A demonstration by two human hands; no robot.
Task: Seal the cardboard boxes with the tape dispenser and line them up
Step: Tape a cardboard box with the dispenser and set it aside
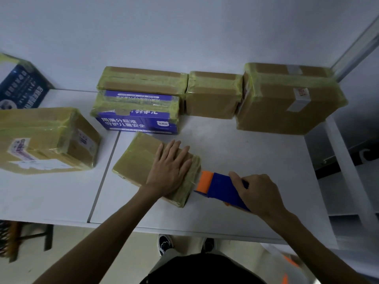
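While sealing the small cardboard box point(135, 162) at its right end, presses it flat to the white table point(246, 152) with the left hand point(170, 167), fingers straight and slightly spread over the taped top, forearm angling in from the lower left. Grips the blue-and-orange tape dispenser point(221, 187) in the right hand point(258, 191), fingers curled round the handle, one finger stretched along its top, orange nose touching the box's right side. Judged mid-seal, with the strip going down over that end. Calls next, most likely, for a firm pull to cut the tape, then for smoothing the loose end and sliding the box, askew near the front edge, back toward the row. Lined up against the wall: a blue printed box point(139, 119), a plain brown box point(213, 97) and a larger taped box point(287, 103). Set apart to the left, outside the row: another taped box point(45, 140).
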